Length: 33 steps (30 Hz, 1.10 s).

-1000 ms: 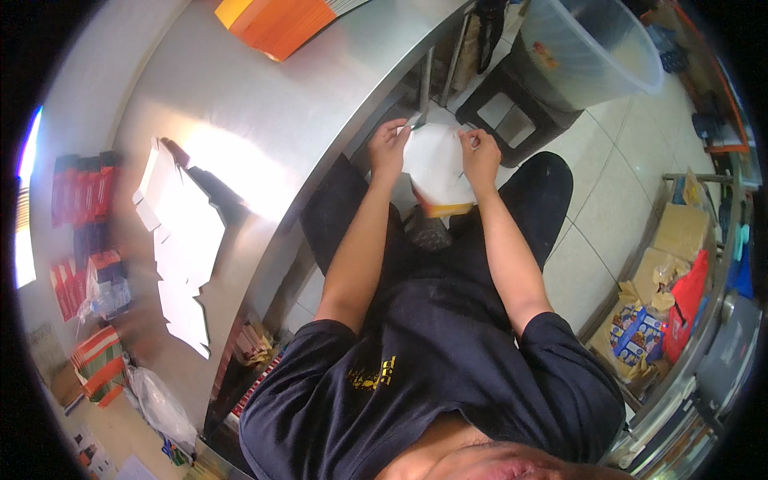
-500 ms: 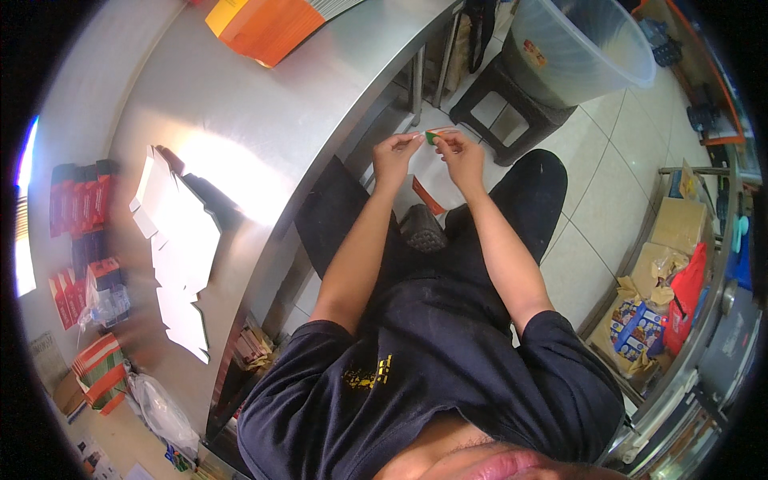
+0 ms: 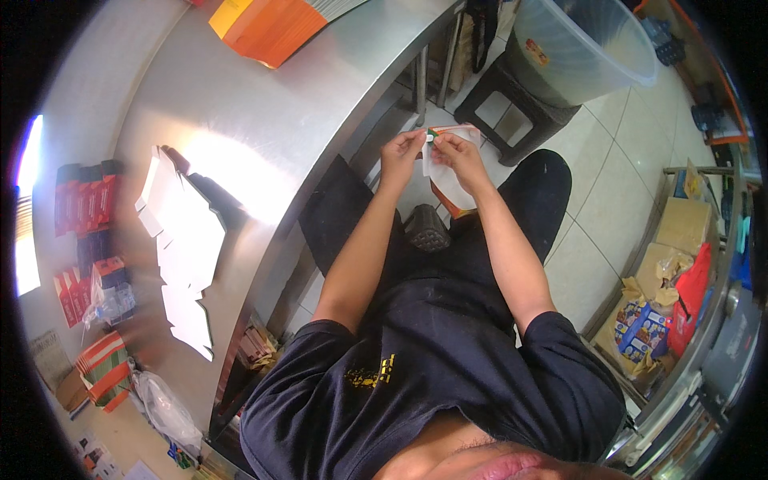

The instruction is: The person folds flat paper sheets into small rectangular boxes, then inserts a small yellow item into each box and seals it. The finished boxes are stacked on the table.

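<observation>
Above my lap I hold a thin card piece, white on the face toward me, with orange and green printing at its edges. My left hand pinches its green top edge with thumb and fingertips. Close beside it, my right hand grips the same edge, its fingers curled over the card. The card hangs down below the hands toward my knees, its orange lower edge near a dark ridged object. What the fingertips do behind the card is hidden.
To my left stands a steel table with white die-cut card sheets and a stack of orange cartons. Ahead, a clear plastic tub rests on a dark stool. At right is a shelf with cardboard boxes.
The card has swung into fuller view, showing more of its white face between and below my hands. Both hands have shifted slightly and remain close together.
</observation>
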Each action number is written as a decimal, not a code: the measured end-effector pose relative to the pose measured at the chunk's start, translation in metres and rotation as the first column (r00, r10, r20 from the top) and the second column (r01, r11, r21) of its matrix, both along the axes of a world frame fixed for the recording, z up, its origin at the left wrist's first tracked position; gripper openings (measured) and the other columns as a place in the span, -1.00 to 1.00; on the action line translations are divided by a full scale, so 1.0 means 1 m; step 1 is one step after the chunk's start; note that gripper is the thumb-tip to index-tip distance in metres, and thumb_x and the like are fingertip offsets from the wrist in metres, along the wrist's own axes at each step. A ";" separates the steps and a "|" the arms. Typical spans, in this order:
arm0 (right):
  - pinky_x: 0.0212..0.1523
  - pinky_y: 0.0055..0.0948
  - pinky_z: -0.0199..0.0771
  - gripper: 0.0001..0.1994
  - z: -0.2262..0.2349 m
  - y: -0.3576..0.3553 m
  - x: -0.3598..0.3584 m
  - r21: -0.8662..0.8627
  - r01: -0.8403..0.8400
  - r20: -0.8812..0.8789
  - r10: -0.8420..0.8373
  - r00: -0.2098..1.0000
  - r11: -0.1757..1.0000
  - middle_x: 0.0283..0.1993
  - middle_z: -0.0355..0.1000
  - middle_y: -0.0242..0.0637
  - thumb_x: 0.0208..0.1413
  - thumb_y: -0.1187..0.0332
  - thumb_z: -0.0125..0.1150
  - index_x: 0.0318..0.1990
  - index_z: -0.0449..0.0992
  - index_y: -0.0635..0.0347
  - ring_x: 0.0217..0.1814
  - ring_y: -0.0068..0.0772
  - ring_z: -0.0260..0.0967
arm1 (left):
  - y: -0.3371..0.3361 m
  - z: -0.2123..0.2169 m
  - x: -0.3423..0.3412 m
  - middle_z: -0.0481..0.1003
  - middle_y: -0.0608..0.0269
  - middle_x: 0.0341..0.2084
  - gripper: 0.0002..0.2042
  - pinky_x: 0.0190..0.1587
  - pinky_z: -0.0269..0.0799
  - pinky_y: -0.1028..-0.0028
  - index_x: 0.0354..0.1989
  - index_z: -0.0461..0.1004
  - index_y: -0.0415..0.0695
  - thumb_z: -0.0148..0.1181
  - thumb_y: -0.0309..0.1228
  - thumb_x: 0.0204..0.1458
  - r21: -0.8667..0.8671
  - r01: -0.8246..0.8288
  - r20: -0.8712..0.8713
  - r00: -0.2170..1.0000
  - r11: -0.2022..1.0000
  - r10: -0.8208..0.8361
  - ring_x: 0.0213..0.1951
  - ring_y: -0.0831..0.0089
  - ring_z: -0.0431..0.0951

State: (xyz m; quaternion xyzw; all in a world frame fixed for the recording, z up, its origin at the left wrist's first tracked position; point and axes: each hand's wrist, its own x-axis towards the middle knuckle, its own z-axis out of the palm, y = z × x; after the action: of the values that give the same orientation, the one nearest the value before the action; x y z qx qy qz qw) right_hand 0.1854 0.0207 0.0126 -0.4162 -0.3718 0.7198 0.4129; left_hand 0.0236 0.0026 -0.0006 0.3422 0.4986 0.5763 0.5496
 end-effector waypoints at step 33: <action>-0.31 -0.53 0.56 -0.81 -0.031 -0.010 -0.010 0.084 0.169 0.177 -0.182 0.967 0.982 -0.26 0.57 -0.23 0.29 0.39 0.23 -0.08 0.50 0.35 -0.29 -0.51 0.54 | -0.003 0.013 0.012 0.58 0.30 -0.38 -0.71 -0.25 0.56 0.48 -0.07 0.50 -0.18 0.40 -0.50 0.03 0.136 0.081 -0.453 0.891 0.987 -0.011 -0.25 0.50 0.61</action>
State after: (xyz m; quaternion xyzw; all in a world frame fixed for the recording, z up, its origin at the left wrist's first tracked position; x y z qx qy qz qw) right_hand 0.1757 0.0105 -0.0185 -0.4976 -0.3944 0.6257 0.4531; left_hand 0.0353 -0.0001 0.0120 0.5189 0.5590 0.5042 0.4049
